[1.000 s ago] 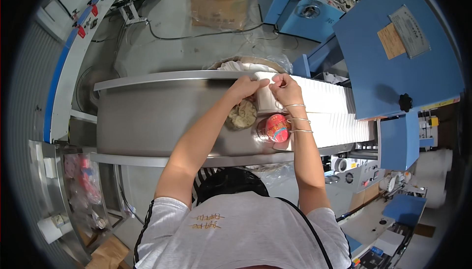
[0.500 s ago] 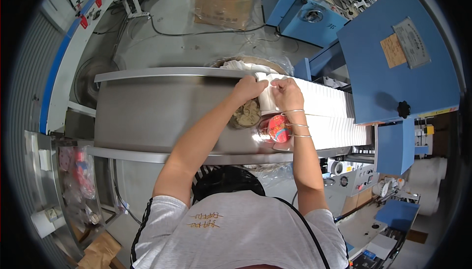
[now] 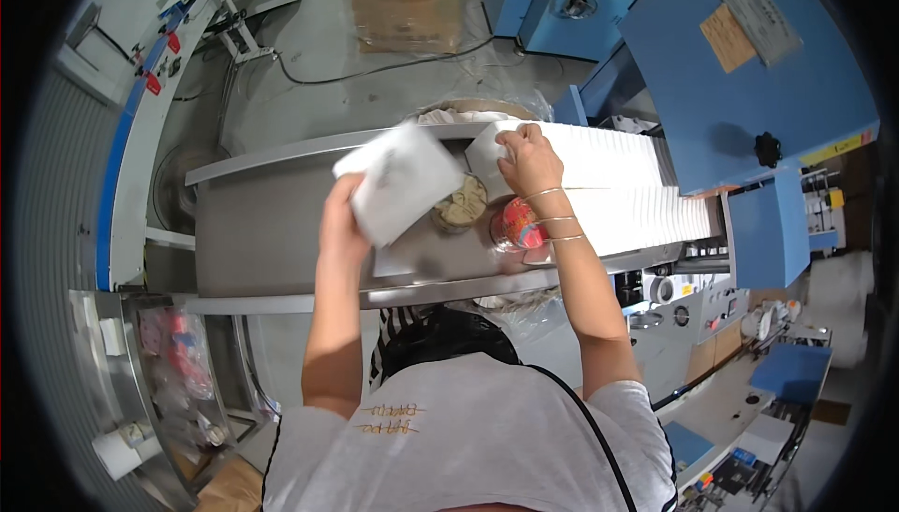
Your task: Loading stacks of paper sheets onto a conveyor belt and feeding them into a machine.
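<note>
My left hand [image 3: 345,226] grips a white square pad [image 3: 401,184] by its near left edge. The pad is tilted above the metal conveyor trough and smeared by motion. At the left end of the far row of upright white folded sheets [image 3: 599,158], my right hand [image 3: 532,164] has its fingers curled on the end sheet [image 3: 484,149]. Between the hands stands a round clear tub [image 3: 461,205] with crumpled beige pieces inside. Just below my right hand sits a clear round container [image 3: 520,224] with red and pink colouring. A nearer row of white sheets [image 3: 637,220] runs alongside.
Raised metal rails [image 3: 281,160] edge the trough [image 3: 262,231]. A blue machine cabinet [image 3: 740,72] with a black knob [image 3: 768,149] borders the rows' right end. Beyond the trough are a plastic-lined bin [image 3: 468,109] and a cardboard box [image 3: 407,7] on the floor.
My left hand has moved left and nearer, lifting the white pad away from the row's end. My right hand has stayed at the row, shifting slightly left. The whole view has turned a little.
</note>
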Demonstrator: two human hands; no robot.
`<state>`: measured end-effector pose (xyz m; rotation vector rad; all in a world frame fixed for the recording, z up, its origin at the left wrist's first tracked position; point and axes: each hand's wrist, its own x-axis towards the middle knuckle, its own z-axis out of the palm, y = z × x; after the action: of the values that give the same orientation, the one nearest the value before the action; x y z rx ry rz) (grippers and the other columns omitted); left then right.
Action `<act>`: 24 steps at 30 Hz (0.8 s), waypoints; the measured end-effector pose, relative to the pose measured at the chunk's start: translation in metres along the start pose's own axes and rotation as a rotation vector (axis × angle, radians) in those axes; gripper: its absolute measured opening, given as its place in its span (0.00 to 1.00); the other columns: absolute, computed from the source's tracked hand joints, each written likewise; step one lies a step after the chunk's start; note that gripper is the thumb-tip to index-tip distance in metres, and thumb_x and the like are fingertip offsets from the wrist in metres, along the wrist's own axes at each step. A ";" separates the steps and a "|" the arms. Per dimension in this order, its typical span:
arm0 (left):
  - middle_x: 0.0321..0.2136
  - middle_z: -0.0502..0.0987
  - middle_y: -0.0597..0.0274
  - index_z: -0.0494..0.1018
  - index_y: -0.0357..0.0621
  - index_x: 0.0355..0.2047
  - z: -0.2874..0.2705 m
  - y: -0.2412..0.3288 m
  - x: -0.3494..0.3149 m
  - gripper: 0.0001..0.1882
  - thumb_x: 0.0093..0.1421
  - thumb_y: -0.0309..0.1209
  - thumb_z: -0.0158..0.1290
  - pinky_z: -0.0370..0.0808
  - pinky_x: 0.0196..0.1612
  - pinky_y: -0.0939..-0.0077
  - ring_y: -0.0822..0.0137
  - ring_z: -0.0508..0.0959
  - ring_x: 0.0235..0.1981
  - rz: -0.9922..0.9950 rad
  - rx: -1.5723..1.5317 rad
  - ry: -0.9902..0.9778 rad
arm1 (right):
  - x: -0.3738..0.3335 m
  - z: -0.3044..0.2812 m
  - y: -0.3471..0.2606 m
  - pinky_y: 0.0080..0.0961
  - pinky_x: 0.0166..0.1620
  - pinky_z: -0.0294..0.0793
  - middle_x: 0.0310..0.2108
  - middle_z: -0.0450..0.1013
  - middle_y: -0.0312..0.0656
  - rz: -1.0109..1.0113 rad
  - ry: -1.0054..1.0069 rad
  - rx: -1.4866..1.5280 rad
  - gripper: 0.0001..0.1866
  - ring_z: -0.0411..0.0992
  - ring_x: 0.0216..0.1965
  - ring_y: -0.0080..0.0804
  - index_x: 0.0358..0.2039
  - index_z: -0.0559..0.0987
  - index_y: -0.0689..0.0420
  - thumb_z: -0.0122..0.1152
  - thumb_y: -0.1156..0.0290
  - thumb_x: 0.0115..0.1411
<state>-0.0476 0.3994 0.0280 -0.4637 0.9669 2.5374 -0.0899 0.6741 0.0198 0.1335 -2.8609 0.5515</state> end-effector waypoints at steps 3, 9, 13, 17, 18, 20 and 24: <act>0.57 0.64 0.53 0.60 0.49 0.59 -0.009 -0.045 -0.035 0.28 0.57 0.39 0.42 0.60 0.46 0.18 0.48 0.64 0.59 -0.095 -0.216 -0.003 | -0.002 0.006 -0.005 0.34 0.39 0.74 0.37 0.68 0.38 -0.024 0.010 -0.009 0.17 0.70 0.40 0.39 0.38 0.78 0.45 0.65 0.71 0.43; 0.49 0.71 0.54 0.65 0.37 0.52 -0.002 -0.088 0.028 0.21 0.60 0.33 0.41 0.68 0.55 0.57 0.57 0.71 0.52 0.122 -0.423 -0.071 | -0.006 -0.002 -0.008 0.34 0.44 0.74 0.46 0.67 0.39 -0.028 -0.067 -0.141 0.23 0.68 0.44 0.40 0.44 0.78 0.43 0.65 0.70 0.42; 0.46 0.72 0.54 0.65 0.37 0.51 0.014 -0.060 0.044 0.21 0.59 0.34 0.45 0.71 0.50 0.63 0.59 0.74 0.46 0.122 -0.270 -0.023 | 0.000 -0.007 -0.009 0.36 0.46 0.74 0.48 0.66 0.43 -0.028 -0.177 -0.172 0.26 0.68 0.47 0.44 0.47 0.77 0.47 0.68 0.68 0.43; 0.37 0.76 0.57 0.70 0.35 0.45 -0.011 -0.015 0.014 0.17 0.59 0.34 0.48 0.73 0.41 0.71 0.64 0.77 0.36 0.294 0.185 0.012 | 0.004 -0.016 -0.033 0.37 0.48 0.71 0.48 0.68 0.45 -0.184 0.013 -0.107 0.22 0.68 0.48 0.43 0.45 0.76 0.53 0.64 0.70 0.47; 0.33 0.78 0.58 0.72 0.34 0.42 -0.025 -0.003 -0.001 0.16 0.59 0.33 0.49 0.73 0.38 0.74 0.66 0.78 0.33 0.312 0.376 0.026 | 0.010 -0.012 -0.045 0.37 0.48 0.70 0.47 0.69 0.46 -0.301 0.144 -0.009 0.21 0.68 0.47 0.43 0.45 0.75 0.55 0.63 0.70 0.48; 0.31 0.79 0.60 0.75 0.34 0.39 -0.054 0.018 -0.036 0.14 0.60 0.33 0.50 0.73 0.34 0.77 0.69 0.78 0.30 0.263 0.575 0.001 | 0.008 -0.034 -0.111 0.35 0.52 0.67 0.48 0.70 0.48 -0.400 0.053 0.345 0.24 0.67 0.50 0.45 0.48 0.73 0.57 0.65 0.68 0.49; 0.20 0.76 0.63 0.76 0.35 0.26 -0.120 0.035 -0.097 0.18 0.58 0.41 0.53 0.71 0.32 0.75 0.73 0.73 0.25 0.253 1.010 -0.048 | -0.016 -0.006 -0.219 0.33 0.58 0.63 0.53 0.68 0.47 -0.809 -0.505 0.557 0.42 0.64 0.56 0.44 0.56 0.66 0.55 0.76 0.67 0.39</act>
<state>0.0406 0.2699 0.0046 0.0347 2.1617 1.8575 -0.0448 0.4747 0.0992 1.6142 -2.6124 1.2033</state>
